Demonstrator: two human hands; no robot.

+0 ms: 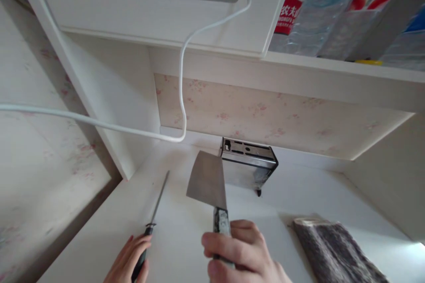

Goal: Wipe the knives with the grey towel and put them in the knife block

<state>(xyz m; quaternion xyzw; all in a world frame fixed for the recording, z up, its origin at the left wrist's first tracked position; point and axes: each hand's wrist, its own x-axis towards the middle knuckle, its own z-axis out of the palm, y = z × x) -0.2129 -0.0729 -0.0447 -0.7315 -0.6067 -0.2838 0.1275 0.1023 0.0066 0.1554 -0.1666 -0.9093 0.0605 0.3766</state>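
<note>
Held: our right hand [244,252], grip clenched on cleaver [207,181]; left hand [129,261], grip wrapped round honing steel [159,201]. We judge: keep the blade's edge angled away, steel steady on bench [186,230].

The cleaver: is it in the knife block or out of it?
Out. The right hand holds the cleaver by its handle, blade raised in front of the steel knife block, whose visible slots look empty.
</note>
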